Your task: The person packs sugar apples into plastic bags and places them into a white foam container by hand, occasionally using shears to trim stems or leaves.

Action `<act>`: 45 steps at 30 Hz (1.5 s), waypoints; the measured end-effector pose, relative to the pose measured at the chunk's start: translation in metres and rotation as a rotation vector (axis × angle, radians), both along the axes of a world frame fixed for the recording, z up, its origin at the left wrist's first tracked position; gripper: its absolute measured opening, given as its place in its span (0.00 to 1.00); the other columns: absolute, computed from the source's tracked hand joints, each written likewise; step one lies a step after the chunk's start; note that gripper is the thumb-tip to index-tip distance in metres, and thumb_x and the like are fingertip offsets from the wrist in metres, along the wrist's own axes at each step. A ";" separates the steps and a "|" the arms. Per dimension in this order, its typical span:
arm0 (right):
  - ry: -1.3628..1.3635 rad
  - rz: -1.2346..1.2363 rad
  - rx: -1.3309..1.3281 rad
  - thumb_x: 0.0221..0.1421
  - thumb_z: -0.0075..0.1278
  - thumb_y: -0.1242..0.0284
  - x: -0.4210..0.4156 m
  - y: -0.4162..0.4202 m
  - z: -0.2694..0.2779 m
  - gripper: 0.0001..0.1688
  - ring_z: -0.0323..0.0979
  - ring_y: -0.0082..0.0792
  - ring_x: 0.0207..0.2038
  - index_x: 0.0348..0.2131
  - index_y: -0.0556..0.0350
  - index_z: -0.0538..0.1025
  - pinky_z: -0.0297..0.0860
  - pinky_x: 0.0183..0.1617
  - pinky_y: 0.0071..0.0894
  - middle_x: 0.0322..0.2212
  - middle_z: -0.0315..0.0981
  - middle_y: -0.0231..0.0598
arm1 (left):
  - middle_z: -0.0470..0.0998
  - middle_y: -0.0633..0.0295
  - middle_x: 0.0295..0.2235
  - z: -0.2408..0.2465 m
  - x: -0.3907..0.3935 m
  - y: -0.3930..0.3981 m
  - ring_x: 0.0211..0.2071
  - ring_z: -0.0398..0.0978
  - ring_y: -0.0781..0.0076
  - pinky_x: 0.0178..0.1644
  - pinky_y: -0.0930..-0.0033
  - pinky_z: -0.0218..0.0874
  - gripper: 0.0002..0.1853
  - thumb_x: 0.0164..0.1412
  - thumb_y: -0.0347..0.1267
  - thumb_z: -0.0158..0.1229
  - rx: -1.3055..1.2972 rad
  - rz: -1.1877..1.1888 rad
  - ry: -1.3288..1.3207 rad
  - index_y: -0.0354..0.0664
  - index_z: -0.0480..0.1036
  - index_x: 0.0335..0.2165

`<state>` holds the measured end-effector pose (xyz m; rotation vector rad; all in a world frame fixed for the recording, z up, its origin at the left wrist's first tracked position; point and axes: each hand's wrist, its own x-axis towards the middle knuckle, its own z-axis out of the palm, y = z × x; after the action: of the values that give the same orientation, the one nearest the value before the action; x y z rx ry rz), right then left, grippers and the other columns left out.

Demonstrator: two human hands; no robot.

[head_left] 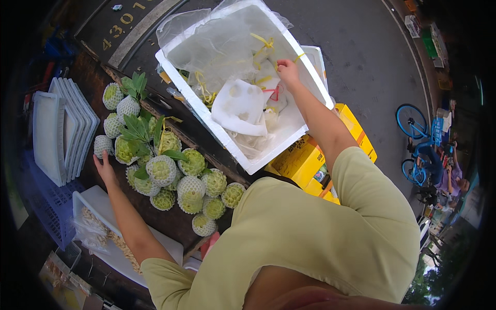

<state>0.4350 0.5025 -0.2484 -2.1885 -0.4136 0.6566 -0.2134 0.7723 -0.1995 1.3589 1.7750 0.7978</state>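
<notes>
My left hand point(105, 169) is beside a sugar apple in a white foam net point(104, 145) at the left of a pile, its fingers apart; whether they touch the net is unclear. More green sugar apples point(161, 169) in foam nets lie on the dark cart top, with green leaves point(135, 131) among them. My right hand point(287, 72) reaches into a white foam box point(240, 164), fingers bent near yellow ties point(264, 44); a grip on anything cannot be made out. In the box lie clear plastic, a white foam sheet point(236, 106) and a red tie point(276, 93).
Stacked white trays point(50, 135), a blue-purple crate point(48, 197) and a white bin point(162, 236) of peanut-like items stand left. Yellow boxes point(302, 162) sit under the foam box's near right side. Beyond is the road, with a person by a blue bicycle point(416, 143) at far right.
</notes>
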 end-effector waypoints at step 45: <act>0.050 0.503 0.761 0.48 0.58 0.74 -0.138 -0.125 0.218 0.18 0.64 0.27 0.40 0.37 0.58 0.67 0.60 0.49 0.27 0.37 0.66 0.34 | 0.63 0.54 0.53 0.120 0.369 -0.280 0.54 0.63 0.53 0.53 0.48 0.59 0.43 0.51 0.66 0.43 -0.945 -0.496 -1.564 0.50 0.57 0.56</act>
<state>0.2966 0.3775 -0.0307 -1.3438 -1.0180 0.6685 0.1557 0.4927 -0.0793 0.1963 0.3388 0.3586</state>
